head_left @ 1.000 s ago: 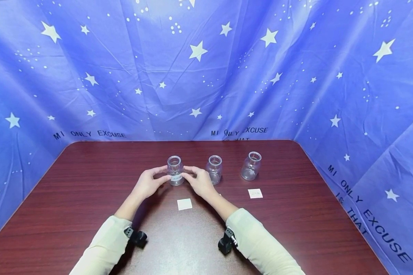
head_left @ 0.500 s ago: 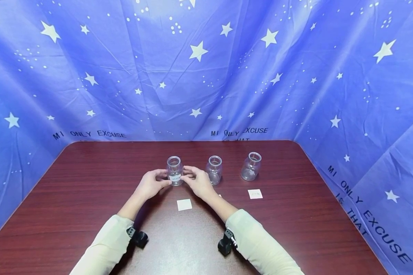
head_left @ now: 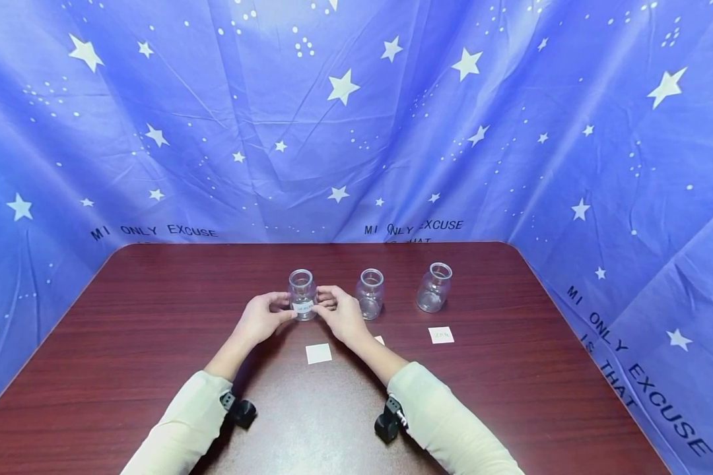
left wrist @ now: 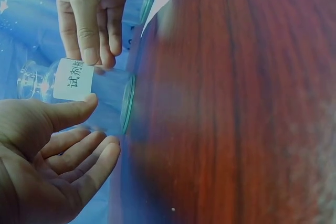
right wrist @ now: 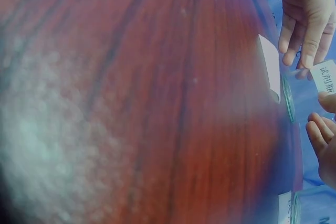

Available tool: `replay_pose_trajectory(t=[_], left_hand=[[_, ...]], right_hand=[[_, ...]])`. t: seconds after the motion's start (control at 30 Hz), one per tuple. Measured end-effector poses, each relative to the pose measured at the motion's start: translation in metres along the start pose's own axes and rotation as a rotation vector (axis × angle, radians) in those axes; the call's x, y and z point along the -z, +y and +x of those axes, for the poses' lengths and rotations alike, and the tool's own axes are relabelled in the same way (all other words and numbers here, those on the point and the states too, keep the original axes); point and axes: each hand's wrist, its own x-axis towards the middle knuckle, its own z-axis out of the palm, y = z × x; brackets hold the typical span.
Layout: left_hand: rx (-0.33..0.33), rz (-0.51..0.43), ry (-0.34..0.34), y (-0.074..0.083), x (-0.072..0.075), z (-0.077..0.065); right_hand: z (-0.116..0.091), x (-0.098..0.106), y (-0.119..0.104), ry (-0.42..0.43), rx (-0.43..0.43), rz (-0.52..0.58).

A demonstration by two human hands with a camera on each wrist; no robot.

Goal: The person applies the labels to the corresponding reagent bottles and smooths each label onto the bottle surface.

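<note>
1. Labelled jar: upright on the table, leftmost of three, between both hands.
2. Left hand: fingers curved loosely about its left side, thumb on the white label.
3. Right hand: holds the opposite side, thumb pinning the label's other edge.
4. White card lies near, in front.

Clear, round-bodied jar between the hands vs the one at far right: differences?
The clear, round-bodied jar between left hand and right hand bears a white label; the far-right clear jar shows none. Both hands touch the former; the latter stands untouched. Both jars are upright and uncapped.
</note>
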Motion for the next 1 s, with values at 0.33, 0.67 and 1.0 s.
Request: replay_pose_trajectory(t=[0.33,0.67,1.0], left_hand=[[-0.029,0.081,0.011,0.004,0.004,-0.004],[-0.017,0.063,-0.003,0.004,0.006,-0.007],[-0.022,0.072,-0.015,0.007,0.011,-0.021]], right_hand=[[-0.002,-0.002,-0.003,0.014,-0.009,0.01],[-0.004,0.004,-0.006,0.012,-0.032,0.028],[-0.01,0.015,-0.012,-0.003,0.027,-0.05]])
